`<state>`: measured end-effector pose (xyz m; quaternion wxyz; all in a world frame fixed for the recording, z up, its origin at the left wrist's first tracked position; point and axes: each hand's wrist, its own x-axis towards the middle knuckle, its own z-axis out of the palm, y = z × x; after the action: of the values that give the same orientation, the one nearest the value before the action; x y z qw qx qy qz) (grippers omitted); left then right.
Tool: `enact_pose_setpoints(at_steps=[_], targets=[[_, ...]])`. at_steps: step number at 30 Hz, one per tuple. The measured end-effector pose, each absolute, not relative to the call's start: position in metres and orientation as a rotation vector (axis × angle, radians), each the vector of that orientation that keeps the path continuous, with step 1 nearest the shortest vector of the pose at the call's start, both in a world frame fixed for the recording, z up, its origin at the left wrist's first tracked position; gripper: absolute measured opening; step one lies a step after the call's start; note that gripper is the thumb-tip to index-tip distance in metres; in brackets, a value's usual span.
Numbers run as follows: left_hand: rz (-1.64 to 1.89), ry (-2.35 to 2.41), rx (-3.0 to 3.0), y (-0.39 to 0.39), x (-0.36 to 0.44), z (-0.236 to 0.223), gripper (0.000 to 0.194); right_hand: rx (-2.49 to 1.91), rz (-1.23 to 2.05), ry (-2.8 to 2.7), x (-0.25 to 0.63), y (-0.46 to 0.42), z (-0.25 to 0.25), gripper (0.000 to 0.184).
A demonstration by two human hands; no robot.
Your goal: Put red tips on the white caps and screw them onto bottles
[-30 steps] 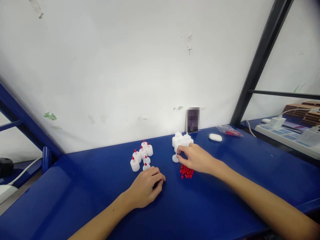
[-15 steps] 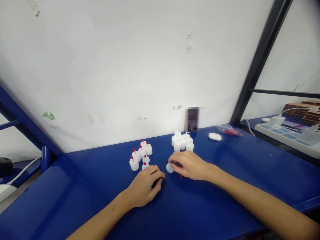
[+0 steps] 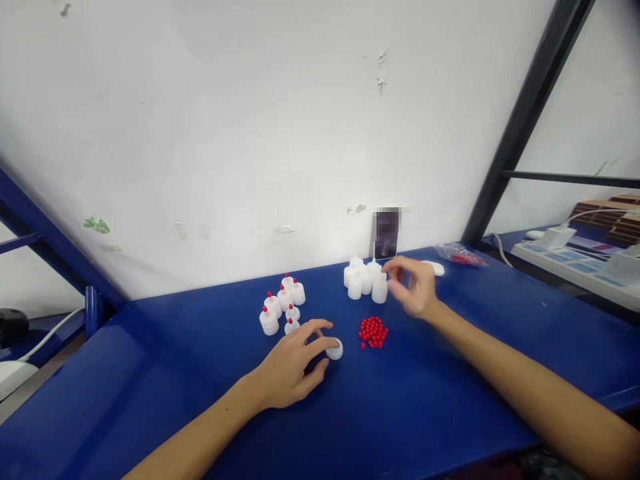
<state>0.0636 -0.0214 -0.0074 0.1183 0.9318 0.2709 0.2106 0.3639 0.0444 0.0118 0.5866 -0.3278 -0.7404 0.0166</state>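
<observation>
My left hand (image 3: 295, 365) rests on the blue table with its fingers curled at a small round white cap (image 3: 335, 349). The index fingertip lies on the cap and the thumb is at its near left side. My right hand (image 3: 414, 285) is at the right edge of the white bottle group, thumb and index finger apart. Its fingertips are beside the nearest white bottle (image 3: 379, 291); whether they touch it I cannot tell. Small red tips (image 3: 373, 332) lie in a loose pile between the hands.
Several white bottles with red tips (image 3: 269, 323) stand at the left, with two low red-tipped caps (image 3: 292, 326) beside them. A dark, blurred upright panel (image 3: 387, 235) leans on the wall. A plastic bag with red pieces (image 3: 461, 255) and a white oval case (image 3: 434, 268) lie behind my right hand.
My right hand has let go of the round white cap and moved right and back to the bottles, uncovering the red pile. My left fingers have come to the cap, now slightly nearer me.
</observation>
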Motion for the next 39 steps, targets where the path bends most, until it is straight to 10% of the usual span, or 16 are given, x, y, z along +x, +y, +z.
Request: enact_pose_setpoints(at_steps=[15, 34, 39], targets=[[0.586, 0.774, 2.686, -0.019, 0.065, -0.006, 0.03, -1.663, 0.197, -1.164, 0.416, 0.185, -0.026, 0.1], [0.588, 0.761, 2.695, -0.019, 0.064, -0.006, 0.029, -1.795, 0.17, -1.152, 0.403, 0.179, -0.023, 0.103], [0.576, 0.77, 2.693, -0.019, 0.065, -0.006, 0.029, -1.623, 0.037, -1.236, 0.412, 0.156, -0.039, 0.065]])
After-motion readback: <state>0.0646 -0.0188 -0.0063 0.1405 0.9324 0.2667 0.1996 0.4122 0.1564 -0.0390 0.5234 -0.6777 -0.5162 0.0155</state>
